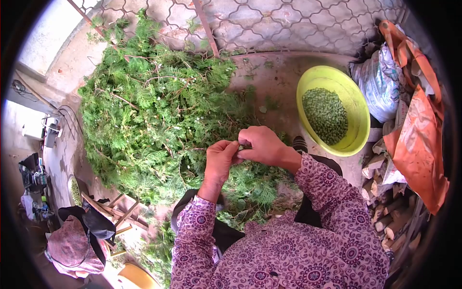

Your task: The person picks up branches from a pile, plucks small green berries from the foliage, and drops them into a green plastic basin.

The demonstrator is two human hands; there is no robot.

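Note:
My left hand (220, 158) and my right hand (263, 145) meet in front of me, above the near part of a large heap of green conifer branches (154, 115). Both hands are closed, with thumbs and fingertips pinched together. A small greenish bit shows between the fingertips, too hidden to name. To the right of my hands stands a yellow-green basin (358, 123), tilted in view, partly filled with small green cones or seeds (325, 115).
Behind the heap runs a wire mesh fence (298, 29). On the right are a white sack (380, 82), an orange bag (416, 144) and stacked firewood (397, 212). At left, another person (74, 245) is beside a wooden stool (120, 212) and a yellow container (137, 275).

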